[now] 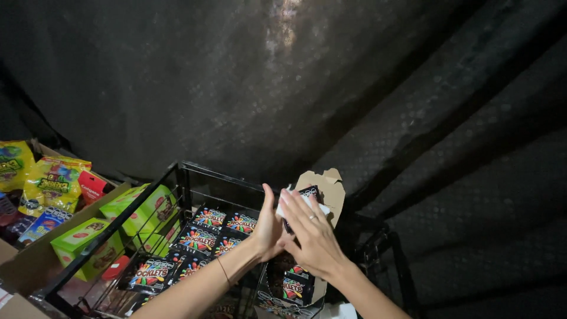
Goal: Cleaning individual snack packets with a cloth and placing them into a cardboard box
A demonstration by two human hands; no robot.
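Note:
My left hand [267,227] and my right hand [312,233] are raised together over an open cardboard display box [326,189] that holds black candy packs [292,288]. Both hands close around one small black and white candy pack [308,194] near the box's raised flap. My right hand's fingers lie spread over the pack, and a ring shows on one finger. A thin bracelet circles my left wrist. The box stands at the right end of a black wire rack [177,177].
The rack holds rows of black candy packs [198,239] and green boxes [142,210]. At the left, a cardboard carton [35,260] contains yellow snack bags [52,183], a red pack [91,186] and a green box [88,245]. Dark plastic sheeting [295,77] fills the background.

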